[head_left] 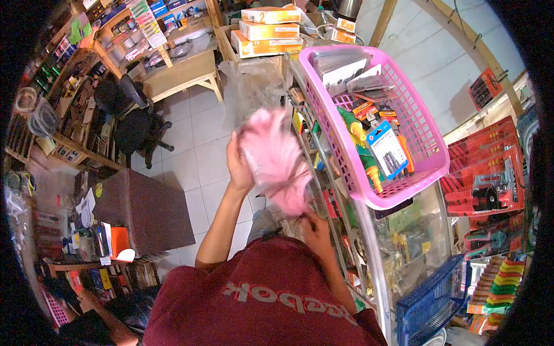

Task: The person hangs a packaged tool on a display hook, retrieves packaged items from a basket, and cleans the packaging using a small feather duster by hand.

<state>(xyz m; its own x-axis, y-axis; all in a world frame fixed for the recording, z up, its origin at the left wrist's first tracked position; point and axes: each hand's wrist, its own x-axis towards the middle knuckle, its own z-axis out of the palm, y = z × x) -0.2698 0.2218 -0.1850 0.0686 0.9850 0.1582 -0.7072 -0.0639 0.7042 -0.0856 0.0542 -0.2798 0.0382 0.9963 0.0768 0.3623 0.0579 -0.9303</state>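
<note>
A pink, soft-looking cloth (274, 155), smeared by motion, is held up in front of my maroon shirt. My left hand (238, 167) is closed on its left edge, the thumb side toward the cloth. At its lower right end, my right hand (316, 229) is closed and touches the cloth; its fingers are partly hidden in shadow. A clear plastic sheet or bag (254, 86) lies just beyond the cloth, and I cannot tell whether it touches it.
On the glass display case (369, 254) to my right stands a pink basket (378, 199) with packaged tools and green-yellow bottles. Orange-white boxes (270, 30) are stacked ahead. A black office chair (141, 124) and brown cabinet (144, 213) are left. Another person's arm (109, 320) shows lower left.
</note>
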